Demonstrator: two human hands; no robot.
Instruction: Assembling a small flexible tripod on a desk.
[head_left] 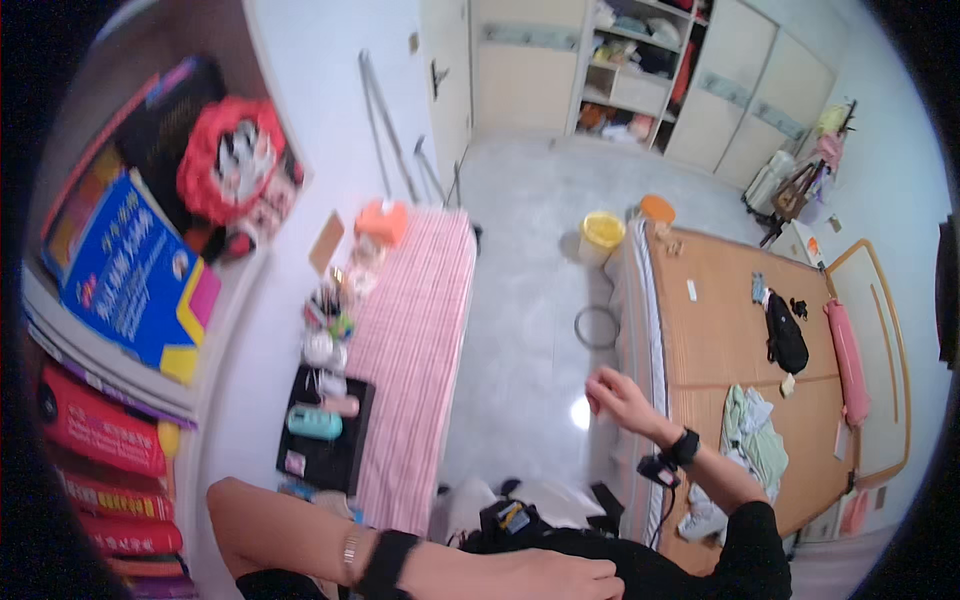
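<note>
My right hand [620, 402] is raised over the floor beside the bed. Its fingers are curled in, and nothing shows in them. A black watch [683, 447] is on that wrist, and a small dark device [658, 470] with a cable hangs by it. My left forearm crosses the lower edge, wearing a bracelet [351, 549] and a wide black band [387, 563]. Close against my black clothing lies my left hand [560, 575], its fingers partly cut off by the lower edge. Whether it holds anything is hidden.
On the right is a bed [715, 350] with a brown mat, clothes [755, 430] and a black bag [786, 332]. Left stands a pink striped bench [415, 380] with a black tray [320, 455]. A yellow bin [601, 236] and a dark ring [597, 327] are on the floor.
</note>
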